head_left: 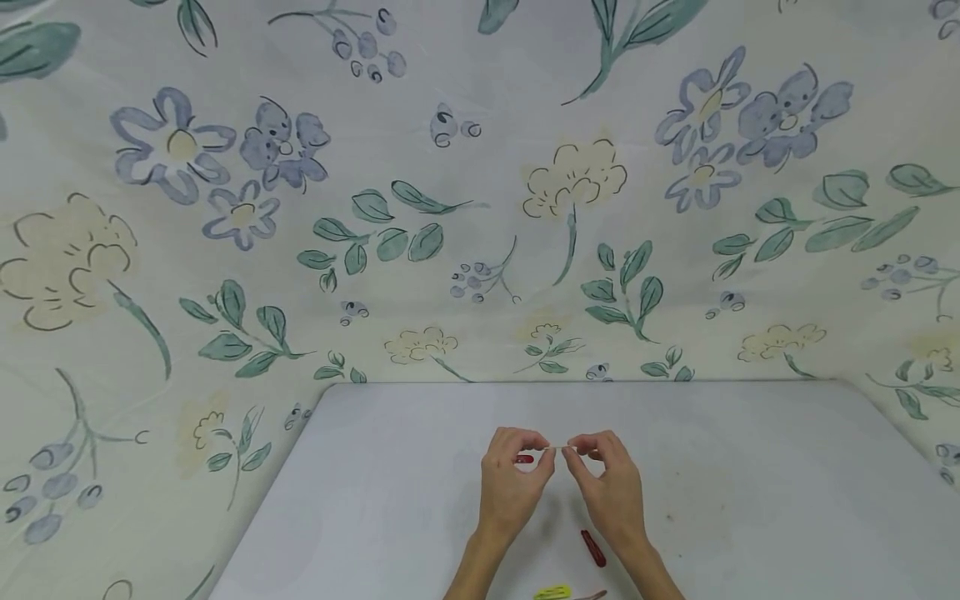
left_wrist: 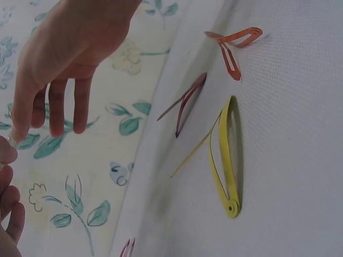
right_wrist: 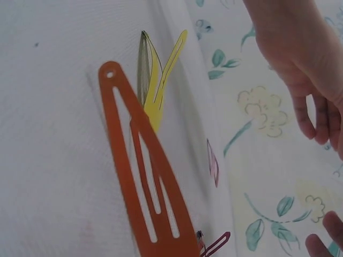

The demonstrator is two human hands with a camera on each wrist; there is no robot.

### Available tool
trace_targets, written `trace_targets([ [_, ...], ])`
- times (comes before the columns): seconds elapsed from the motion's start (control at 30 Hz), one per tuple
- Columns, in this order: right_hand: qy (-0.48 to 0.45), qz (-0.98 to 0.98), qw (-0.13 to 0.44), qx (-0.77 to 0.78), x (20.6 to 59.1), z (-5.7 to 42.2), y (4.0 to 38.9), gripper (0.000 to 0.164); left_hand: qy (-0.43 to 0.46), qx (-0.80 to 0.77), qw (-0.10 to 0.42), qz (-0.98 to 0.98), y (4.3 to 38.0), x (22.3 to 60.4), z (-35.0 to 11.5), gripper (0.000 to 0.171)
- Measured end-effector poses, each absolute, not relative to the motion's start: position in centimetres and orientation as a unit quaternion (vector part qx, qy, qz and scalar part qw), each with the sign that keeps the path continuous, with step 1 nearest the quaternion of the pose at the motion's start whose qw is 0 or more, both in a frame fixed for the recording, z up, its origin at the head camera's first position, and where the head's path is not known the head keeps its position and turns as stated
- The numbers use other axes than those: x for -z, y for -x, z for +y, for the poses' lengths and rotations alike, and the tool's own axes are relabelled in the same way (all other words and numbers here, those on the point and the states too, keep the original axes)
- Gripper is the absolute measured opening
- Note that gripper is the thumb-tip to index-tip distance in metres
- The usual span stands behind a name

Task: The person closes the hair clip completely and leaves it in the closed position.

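Both hands meet over the middle of the white table. Between them is a small, thin, pale piece [head_left: 557, 448], too small to tell its kind. My left hand [head_left: 512, 479] pinches one end with thumb and forefinger. At the other end, the thumb and forefinger of my right hand [head_left: 613, 487] pinch it. In the left wrist view a pale bit [left_wrist: 13, 142] shows at the fingertips. A red hair clip [head_left: 524, 458] lies partly hidden behind the left hand. Nearer, by the right wrist, lies a dark red hair clip [head_left: 593, 548].
On the white table [head_left: 360, 500], a yellow snap hair clip [left_wrist: 229, 160] and an orange one [right_wrist: 120, 144] lie spread open near the front. A floral cloth [head_left: 480, 208] rises behind the table's far edge.
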State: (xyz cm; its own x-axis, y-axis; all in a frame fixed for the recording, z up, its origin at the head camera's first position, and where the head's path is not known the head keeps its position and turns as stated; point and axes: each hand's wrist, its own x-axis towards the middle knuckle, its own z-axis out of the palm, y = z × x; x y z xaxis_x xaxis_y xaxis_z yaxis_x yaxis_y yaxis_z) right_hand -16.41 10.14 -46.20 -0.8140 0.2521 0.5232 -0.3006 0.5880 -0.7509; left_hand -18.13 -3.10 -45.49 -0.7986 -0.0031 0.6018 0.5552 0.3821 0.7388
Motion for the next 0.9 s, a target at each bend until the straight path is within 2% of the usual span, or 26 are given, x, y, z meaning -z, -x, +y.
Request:
trace_targets([
  [0.33, -0.023, -0.837, 0.317, -0.444, 46.27, 10.16, 16.35, 0.017, 0.18, 0.521, 0.283, -0.784, 18.14, 45.61, -2.94, 0.013],
  [0.6, -0.018, -0.838, 0.329, -0.435, 46.4, 9.97, 16.32, 0.018, 0.185, 0.512, 0.323, -0.774, 18.15, 45.87, -2.77, 0.019],
  [0.9, -0.017, -0.828, 0.314, -0.465, 46.52, 10.03, 16.41, 0.015, 0.182, 0.52, 0.286, -0.784, 18.08, 45.67, -2.88, 0.016],
])
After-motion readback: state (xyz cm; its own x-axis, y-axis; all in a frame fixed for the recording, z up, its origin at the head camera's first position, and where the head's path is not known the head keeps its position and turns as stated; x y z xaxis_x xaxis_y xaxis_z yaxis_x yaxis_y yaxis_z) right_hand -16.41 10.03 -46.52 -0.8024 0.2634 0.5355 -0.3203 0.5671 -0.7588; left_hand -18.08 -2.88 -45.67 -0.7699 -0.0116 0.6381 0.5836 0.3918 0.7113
